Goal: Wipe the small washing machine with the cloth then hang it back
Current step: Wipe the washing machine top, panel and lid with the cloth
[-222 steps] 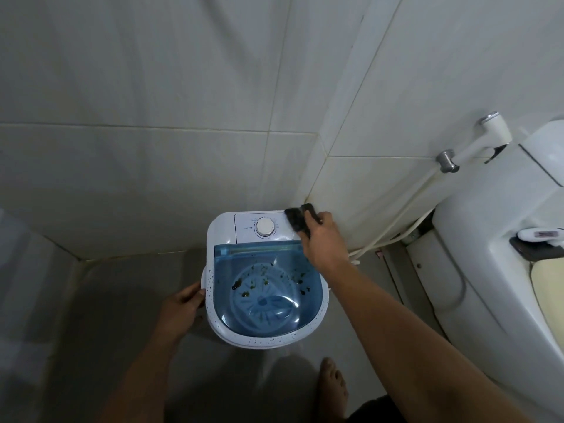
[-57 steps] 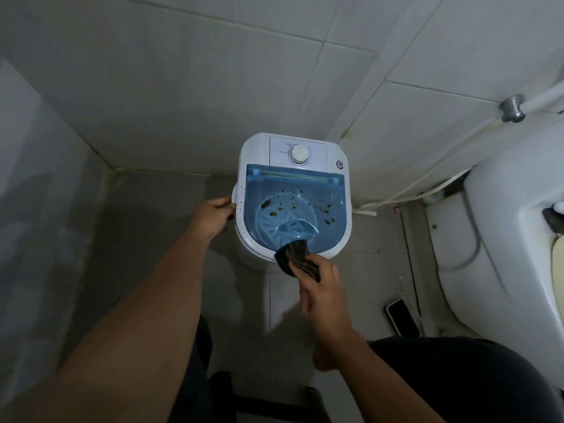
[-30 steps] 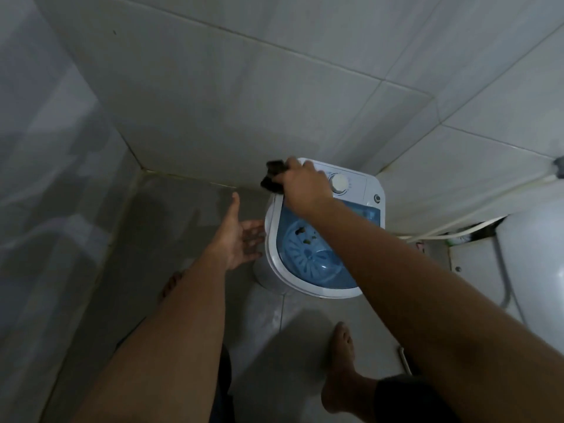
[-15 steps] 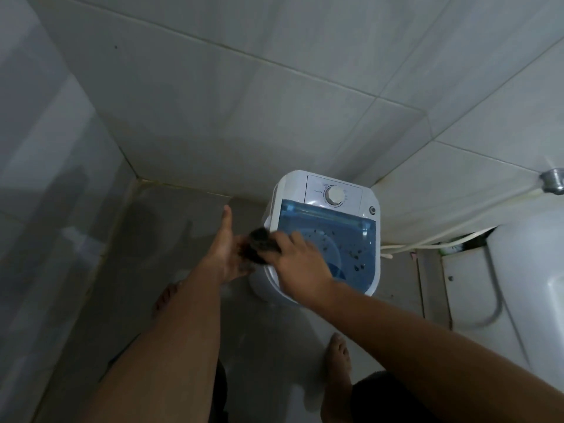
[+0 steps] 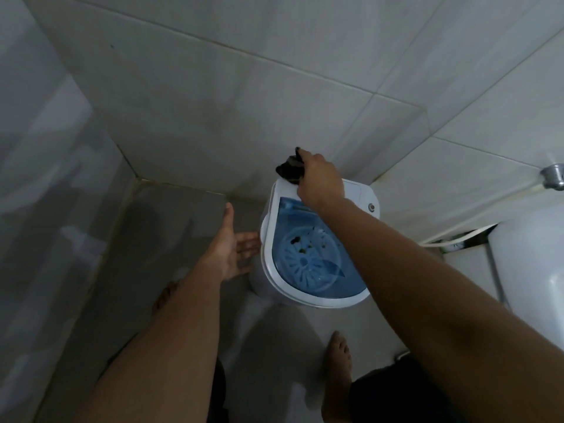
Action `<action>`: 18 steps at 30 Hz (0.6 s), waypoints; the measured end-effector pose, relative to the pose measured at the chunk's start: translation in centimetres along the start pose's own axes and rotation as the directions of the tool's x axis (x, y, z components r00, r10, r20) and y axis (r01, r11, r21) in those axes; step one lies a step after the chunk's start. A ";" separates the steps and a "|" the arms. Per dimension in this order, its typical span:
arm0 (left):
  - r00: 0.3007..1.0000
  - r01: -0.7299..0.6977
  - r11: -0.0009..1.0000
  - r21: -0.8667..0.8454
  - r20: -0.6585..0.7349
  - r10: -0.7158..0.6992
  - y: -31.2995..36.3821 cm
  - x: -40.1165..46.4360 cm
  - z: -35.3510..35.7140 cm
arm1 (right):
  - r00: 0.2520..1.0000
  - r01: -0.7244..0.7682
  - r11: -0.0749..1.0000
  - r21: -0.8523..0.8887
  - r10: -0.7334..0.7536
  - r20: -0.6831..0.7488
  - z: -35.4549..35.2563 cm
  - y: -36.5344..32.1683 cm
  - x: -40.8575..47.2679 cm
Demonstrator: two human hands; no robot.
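Observation:
A small white washing machine [image 5: 268, 239] with a clear blue lid stands on the floor in the tiled corner. Dark bits lie on the blue disc inside it. My right hand [image 5: 320, 180] is closed on a dark cloth [image 5: 290, 168] and presses it on the machine's back left corner, covering the dial. My left hand [image 5: 232, 245] is open, palm toward the machine's left side, fingers close to its wall; I cannot tell whether they touch it.
Tiled walls [image 5: 213, 102] close in behind and to the left. A white toilet [image 5: 531, 270] stands at the right, with a hose [image 5: 451, 236] and a wall valve [image 5: 554, 175] behind it. My bare feet [image 5: 338, 361] stand on the grey floor.
My right hand has carried the cloth from the machine's left side up to its back left corner. My left hand has come off the cloth and stays open beside the machine.

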State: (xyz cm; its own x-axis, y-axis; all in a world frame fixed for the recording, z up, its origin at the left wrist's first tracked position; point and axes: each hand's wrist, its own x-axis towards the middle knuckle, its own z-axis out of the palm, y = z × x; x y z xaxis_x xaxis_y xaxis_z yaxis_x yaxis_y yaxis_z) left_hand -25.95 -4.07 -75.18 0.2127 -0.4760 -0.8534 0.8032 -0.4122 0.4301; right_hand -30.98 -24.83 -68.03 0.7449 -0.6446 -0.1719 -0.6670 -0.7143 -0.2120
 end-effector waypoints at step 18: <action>0.995 -0.088 0.980 0.179 -0.024 0.094 -0.3 -0.5 1.7 | 0.925 0.364 0.916 0.172 -0.377 0.051 1.6 2.6 -15.3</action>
State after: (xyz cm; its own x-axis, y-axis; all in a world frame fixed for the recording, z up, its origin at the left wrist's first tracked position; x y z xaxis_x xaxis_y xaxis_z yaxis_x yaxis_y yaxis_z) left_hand -27.27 -5.05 -74.39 0.3005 -0.4939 -0.8159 0.6683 -0.5013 0.5496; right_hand -44.13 -16.36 -67.49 0.9411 -0.3129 -0.1281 -0.3373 -0.8415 -0.4219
